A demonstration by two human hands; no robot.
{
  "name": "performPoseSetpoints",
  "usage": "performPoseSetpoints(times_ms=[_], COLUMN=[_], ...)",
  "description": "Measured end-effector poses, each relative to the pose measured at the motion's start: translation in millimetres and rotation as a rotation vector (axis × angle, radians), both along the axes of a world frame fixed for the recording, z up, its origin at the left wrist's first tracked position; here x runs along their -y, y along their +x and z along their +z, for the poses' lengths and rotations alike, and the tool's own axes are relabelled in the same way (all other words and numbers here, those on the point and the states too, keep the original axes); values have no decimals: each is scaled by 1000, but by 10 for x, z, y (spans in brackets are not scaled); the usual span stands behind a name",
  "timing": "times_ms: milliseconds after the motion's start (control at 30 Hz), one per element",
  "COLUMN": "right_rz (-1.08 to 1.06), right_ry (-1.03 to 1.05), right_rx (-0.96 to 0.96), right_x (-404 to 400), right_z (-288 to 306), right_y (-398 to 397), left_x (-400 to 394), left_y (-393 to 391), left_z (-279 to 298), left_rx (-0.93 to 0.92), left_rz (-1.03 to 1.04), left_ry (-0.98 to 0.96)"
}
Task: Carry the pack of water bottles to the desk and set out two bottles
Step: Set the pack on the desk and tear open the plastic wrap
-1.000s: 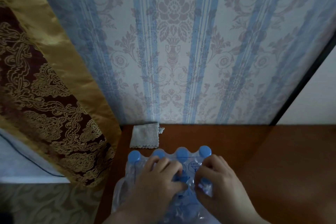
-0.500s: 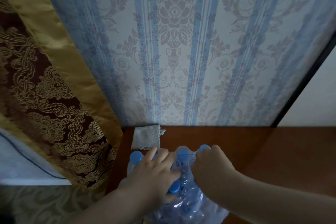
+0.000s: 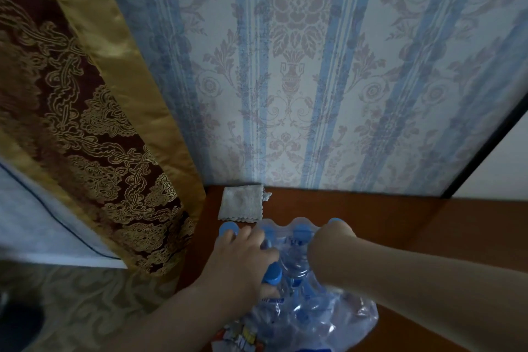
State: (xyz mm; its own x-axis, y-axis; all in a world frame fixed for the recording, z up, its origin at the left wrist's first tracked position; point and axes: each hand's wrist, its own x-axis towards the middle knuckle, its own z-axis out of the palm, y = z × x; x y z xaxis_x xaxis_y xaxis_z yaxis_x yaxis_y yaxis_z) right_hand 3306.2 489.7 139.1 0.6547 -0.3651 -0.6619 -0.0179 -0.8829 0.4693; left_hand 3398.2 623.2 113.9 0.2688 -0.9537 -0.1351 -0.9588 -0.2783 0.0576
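Observation:
The pack of water bottles (image 3: 300, 311), clear plastic wrap over several blue-capped bottles, stands on the brown wooden desk (image 3: 414, 237) near its left end. My left hand (image 3: 240, 260) lies on top of the pack, fingers curled around a bottle with a blue cap (image 3: 271, 274) that sticks up beside the palm. My right hand (image 3: 331, 243) grips the wrap at the pack's far right edge, next to the back row of caps. The wrap looks torn and crumpled at the front.
A small grey folded cloth (image 3: 241, 207) lies on the desk against the wall, just behind the pack. A gold and maroon curtain (image 3: 94, 137) hangs left of the desk. Patterned blue-striped wallpaper (image 3: 314, 80) backs the desk. Carpet lies at lower left.
Both hands moved from pinching the wrap at the pack's middle outward; the right arm now reaches in from the right. A blue-capped bottle has risen beside my left palm.

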Motion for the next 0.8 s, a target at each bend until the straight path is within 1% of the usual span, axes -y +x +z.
performPoseSetpoints(times_ms=[100, 233, 400, 467, 500, 633, 667, 733, 800], right_rz=[-27, -133, -163, -184, -189, -205, -223, -261, -273], right_ry=[76, 185, 289, 339, 348, 378, 397, 432, 439], right_rx=[116, 382, 638, 716, 742, 847, 880, 953, 1006], right_x=[33, 17, -14, 2, -1, -20, -24, -39, -62], right_z=[43, -34, -111, -149, -165, -235, -252, -282, -324], right_y=[-112, -217, -390, -468, -492, -506, -509, -524, -538], left_x=[-52, -81, -159, -204, -218, -199, -194, -188, -203], left_y=[-5, -90, -103, -74, -64, -16, -6, -58, -148], left_z=[-98, -229, -290, -279, -259, -241, -241, -229, -227], left_rx=[-117, -253, -206, -129, -98, -163, -191, -244, -214], left_rz=[65, 165, 244, 208, 189, 184, 191, 240, 262], left_ry=[-81, -174, -307, -367, -366, -193, -192, -264, -353])
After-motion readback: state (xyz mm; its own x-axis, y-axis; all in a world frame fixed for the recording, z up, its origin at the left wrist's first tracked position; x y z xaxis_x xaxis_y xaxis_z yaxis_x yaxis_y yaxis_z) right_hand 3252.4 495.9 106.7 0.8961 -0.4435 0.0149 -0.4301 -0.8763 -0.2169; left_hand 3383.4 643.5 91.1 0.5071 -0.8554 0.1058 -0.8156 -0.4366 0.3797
